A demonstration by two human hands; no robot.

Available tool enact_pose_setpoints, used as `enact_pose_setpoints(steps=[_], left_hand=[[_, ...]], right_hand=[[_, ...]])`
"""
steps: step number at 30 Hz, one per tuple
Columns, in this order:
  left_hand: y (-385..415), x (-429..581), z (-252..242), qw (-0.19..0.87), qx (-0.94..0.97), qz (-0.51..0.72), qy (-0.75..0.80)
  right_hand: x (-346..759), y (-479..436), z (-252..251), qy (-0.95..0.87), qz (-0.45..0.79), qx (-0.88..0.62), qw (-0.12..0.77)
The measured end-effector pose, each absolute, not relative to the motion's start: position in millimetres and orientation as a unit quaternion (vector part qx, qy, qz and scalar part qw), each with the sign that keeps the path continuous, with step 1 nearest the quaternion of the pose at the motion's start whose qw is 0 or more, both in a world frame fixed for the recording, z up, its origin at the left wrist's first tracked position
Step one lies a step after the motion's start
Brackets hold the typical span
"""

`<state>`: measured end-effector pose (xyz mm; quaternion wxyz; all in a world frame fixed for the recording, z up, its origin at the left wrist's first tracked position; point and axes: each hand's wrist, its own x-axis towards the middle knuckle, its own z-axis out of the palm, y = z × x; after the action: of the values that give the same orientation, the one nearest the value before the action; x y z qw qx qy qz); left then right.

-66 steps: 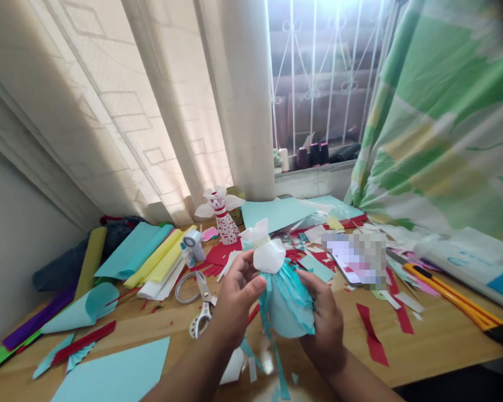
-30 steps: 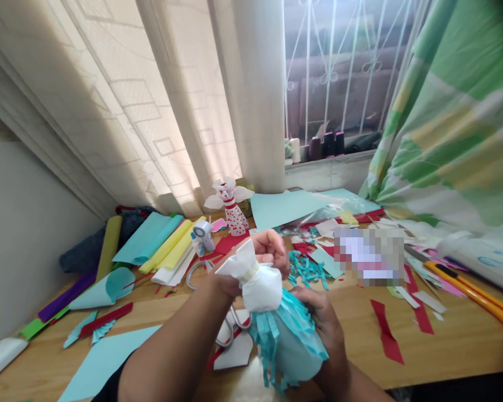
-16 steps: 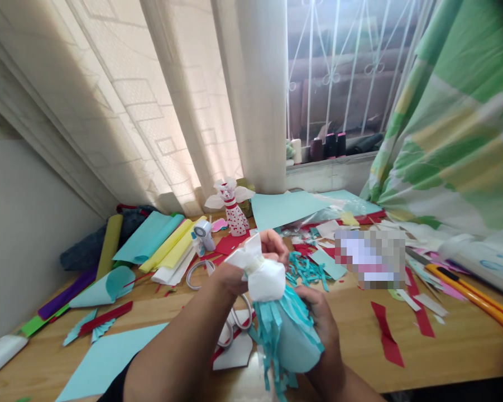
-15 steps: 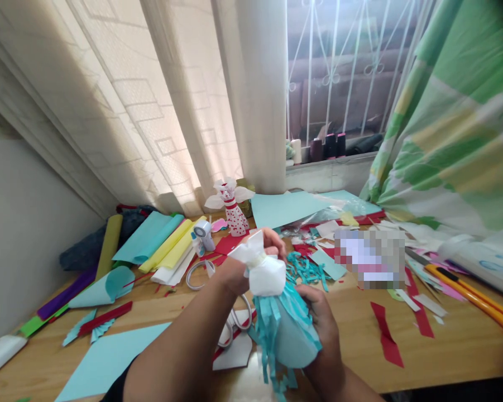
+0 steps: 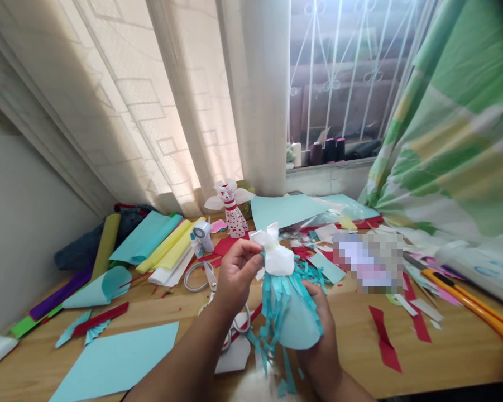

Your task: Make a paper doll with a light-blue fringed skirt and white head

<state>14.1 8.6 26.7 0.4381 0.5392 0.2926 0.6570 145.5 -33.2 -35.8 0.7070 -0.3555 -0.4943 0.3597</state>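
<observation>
A paper doll (image 5: 299, 324) hangs tilted before me, with a light-blue cone body, turquoise fringe strips (image 5: 272, 296) down its side and a gathered white paper top (image 5: 279, 260). My right hand (image 5: 324, 340) is closed around the cone's lower right side, its fingers partly hidden behind it. My left hand (image 5: 240, 273) has thumb and fingers pinched together at the left edge of the white top. Below the left wrist lie scissors (image 5: 197, 276) with pale handles, partly covered by the arm.
A red-dotted white paper doll (image 5: 235, 218) stands at the back beside a small handheld device (image 5: 203, 234). Rolled coloured paper (image 5: 148, 240) lies left, a light-blue sheet (image 5: 121, 357) in front. Red strips (image 5: 384, 338), scraps and an orange cutter (image 5: 473, 301) lie right.
My left hand has come from behind the doll's white top to its left side, fingers now in view. The doll has shifted slightly right and up, with the right hand still on it.
</observation>
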Motion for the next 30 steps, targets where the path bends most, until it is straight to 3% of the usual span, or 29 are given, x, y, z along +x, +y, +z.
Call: enact_pose_setpoints(steps=[11,30], left_hand=[[8,17,32,0.397,0.549,0.640,0.364],[11,14,30,0.308,0.579,0.617,0.435]], right_hand=[[144,-28,-45,-0.516,0.328,-0.359,0.705],[152,-23,-59,-0.642,0.137,-0.438,0.614]])
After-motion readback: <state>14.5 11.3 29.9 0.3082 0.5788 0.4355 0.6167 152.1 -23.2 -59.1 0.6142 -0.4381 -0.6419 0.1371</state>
